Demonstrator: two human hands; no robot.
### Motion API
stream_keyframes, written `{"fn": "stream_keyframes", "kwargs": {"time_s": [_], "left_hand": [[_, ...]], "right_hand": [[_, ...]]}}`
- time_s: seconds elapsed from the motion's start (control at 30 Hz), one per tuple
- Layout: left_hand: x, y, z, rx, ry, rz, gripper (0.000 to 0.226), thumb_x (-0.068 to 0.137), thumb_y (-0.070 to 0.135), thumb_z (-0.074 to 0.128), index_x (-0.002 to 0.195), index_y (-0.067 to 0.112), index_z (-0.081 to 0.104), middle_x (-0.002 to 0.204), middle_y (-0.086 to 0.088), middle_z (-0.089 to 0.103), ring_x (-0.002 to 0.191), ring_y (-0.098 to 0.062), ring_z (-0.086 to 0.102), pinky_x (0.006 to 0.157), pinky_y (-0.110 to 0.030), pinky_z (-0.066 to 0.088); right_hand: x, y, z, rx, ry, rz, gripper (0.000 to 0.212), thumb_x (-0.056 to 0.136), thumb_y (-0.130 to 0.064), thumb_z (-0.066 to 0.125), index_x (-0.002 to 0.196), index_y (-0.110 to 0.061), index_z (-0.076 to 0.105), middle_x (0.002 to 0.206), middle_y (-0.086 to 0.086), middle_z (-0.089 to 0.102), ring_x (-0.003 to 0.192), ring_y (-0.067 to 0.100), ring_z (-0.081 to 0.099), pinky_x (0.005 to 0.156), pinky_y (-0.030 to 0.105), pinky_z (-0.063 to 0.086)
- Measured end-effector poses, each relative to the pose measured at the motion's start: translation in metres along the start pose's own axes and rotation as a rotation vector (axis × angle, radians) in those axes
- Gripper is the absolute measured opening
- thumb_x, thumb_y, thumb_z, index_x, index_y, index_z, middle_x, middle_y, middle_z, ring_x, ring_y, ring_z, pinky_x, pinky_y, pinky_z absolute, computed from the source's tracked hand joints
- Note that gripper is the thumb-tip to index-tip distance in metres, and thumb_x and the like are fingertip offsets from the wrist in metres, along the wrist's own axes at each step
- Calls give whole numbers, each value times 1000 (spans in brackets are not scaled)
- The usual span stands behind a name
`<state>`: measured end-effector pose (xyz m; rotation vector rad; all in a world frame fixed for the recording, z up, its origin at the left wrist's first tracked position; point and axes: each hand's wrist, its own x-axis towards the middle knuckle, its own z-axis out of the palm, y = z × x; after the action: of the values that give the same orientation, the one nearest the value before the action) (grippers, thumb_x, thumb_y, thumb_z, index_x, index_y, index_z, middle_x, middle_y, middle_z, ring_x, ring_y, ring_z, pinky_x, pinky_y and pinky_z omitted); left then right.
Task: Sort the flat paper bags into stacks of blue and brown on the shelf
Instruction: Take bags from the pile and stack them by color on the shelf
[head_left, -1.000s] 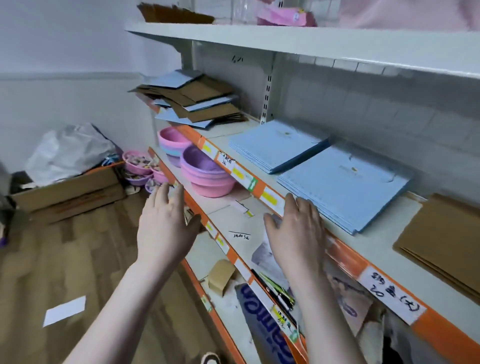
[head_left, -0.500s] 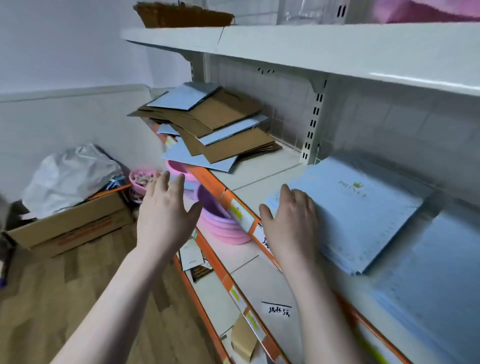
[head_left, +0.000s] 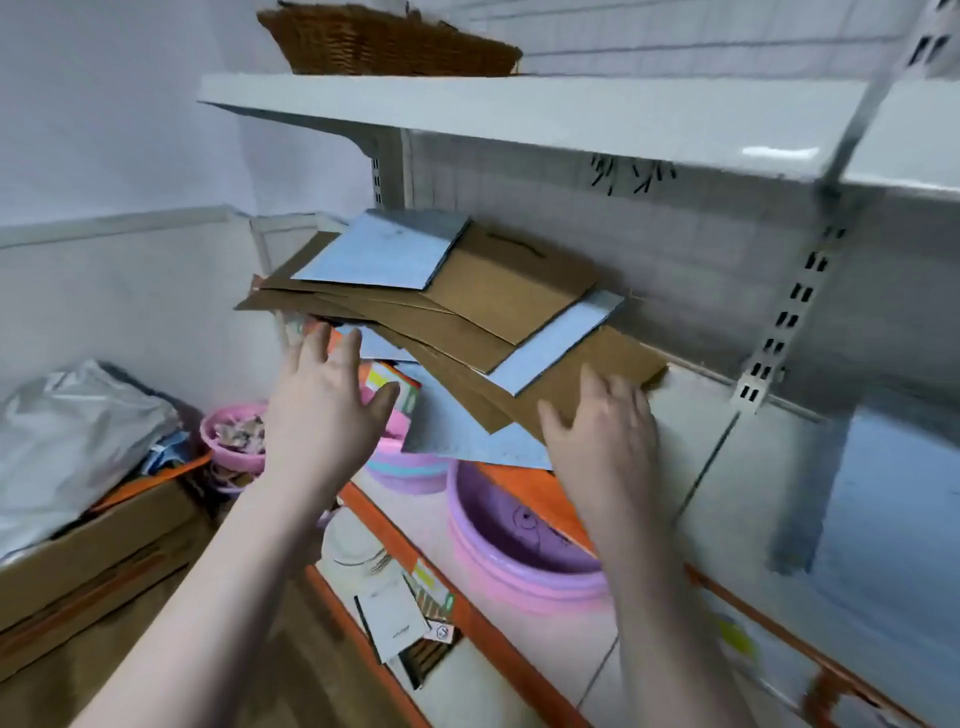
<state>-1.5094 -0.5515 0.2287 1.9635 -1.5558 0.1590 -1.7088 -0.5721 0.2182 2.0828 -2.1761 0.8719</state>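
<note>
A person faces a white metal shelf (head_left: 675, 431) with an orange front edge, both bare arms stretched forward. A second ago the hands were further to the right, by two tidy stacks of flat blue paper bags, the right hand resting at the shelf's front lip; since then the view and both arms have swung left to the unsorted, mixed pile of flat brown and blue paper bags (head_left: 467, 322) at the shelf's left end, which now fills the middle of the view. The pile is fanned untidily, and its lowest blue sheets overhang the front edge. The right hand (head_left: 602, 431) lies on the near corner of a brown bag low in the pile, fingers spread and fairly straight, pressing rather than grasping. The left hand (head_left: 327, 400) hovers spread just before the pile's left overhanging edge, holding nothing; whether its fingertips touch paper cannot be told. A sorted blue stack (head_left: 883, 493) shows blurred at the far right. Below sit a purple plastic basin (head_left: 514, 545) and pink bowls. Judging by this, the sorted stacks are being left alone and the next bag or bags are about to be taken.
</note>
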Motion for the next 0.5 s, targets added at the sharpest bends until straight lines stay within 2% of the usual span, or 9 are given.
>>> {"fn": "stream_keyframes", "kwargs": {"time_s": [0.2, 0.3, 0.43, 0.5], "left_hand": [[84, -68, 0, -53, -11, 56, 57, 85, 29, 65, 133, 3, 47, 143, -23, 36, 134, -37, 31, 107, -43, 27], [118, -90, 11, -62, -25, 83, 59, 84, 31, 66, 133, 2, 48, 141, -25, 39, 133, -38, 32, 109, -44, 25], [163, -106, 30, -79, -40, 98, 60, 86, 34, 64, 135, 4, 47, 144, -23, 37, 135, -37, 30, 110, -42, 22], [186, -112, 41, -87, -49, 109, 59, 87, 35, 62, 135, 4, 47, 143, -23, 37, 135, -38, 29, 110, -42, 22]], "right_hand": [[32, -80, 41, -42, 14, 22, 54, 93, -38, 50, 138, -9, 42, 129, 14, 52, 121, 30, 44, 99, 37, 35], [45, -103, 58, -68, 4, 25, 54, 93, -36, 51, 137, -6, 43, 128, 15, 52, 122, 30, 45, 100, 37, 36], [74, -126, 75, -79, 78, 35, 49, 91, -30, 57, 130, 0, 51, 115, 19, 58, 110, 35, 51, 94, 40, 40], [92, -134, 81, -111, 52, 32, 50, 94, -34, 51, 133, -4, 46, 121, 15, 54, 114, 31, 48, 96, 36, 36]]}}
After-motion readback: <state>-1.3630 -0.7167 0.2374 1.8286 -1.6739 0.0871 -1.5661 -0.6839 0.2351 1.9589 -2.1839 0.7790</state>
